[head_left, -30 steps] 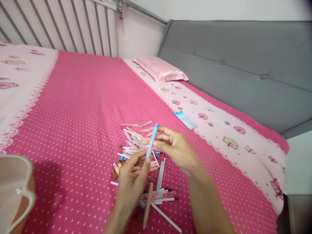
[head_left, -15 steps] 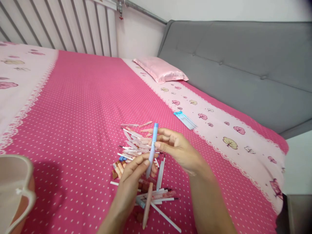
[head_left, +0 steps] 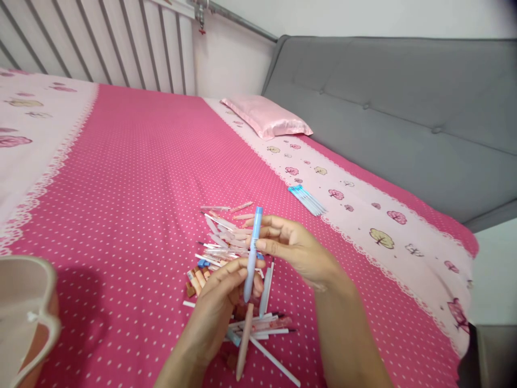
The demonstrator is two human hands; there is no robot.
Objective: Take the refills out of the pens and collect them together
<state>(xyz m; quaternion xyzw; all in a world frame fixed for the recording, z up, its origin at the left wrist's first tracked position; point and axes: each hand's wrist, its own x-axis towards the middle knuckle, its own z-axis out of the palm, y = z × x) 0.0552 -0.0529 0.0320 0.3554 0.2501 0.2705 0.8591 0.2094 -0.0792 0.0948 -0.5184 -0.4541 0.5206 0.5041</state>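
A blue pen (head_left: 253,253), darker at its top end and paler toward the lower tip, is held nearly upright between both hands. My left hand (head_left: 224,283) pinches its lower part with thumb and fingers. Higher up, the thumb and fingers of my right hand (head_left: 286,245) close on the same pen. Under and around the hands lies a loose pile of pink pens (head_left: 228,231), white refills (head_left: 274,361) and brown-capped markers (head_left: 196,280). A pink pen (head_left: 244,345) lies closest to me. My hands cover part of the pile.
Several blue-topped pens (head_left: 307,200) lie in a neat row to the right of the pile. A beige container (head_left: 52,285) stands at the left edge. A pink pillow (head_left: 269,116) rests near the grey headboard (head_left: 396,102). Pink dotted bedding (head_left: 141,188) lies beneath everything.
The blue pen has shifted slightly downward in the fingers, and my left hand's fingers have loosened a little around it. The pile looks the same.
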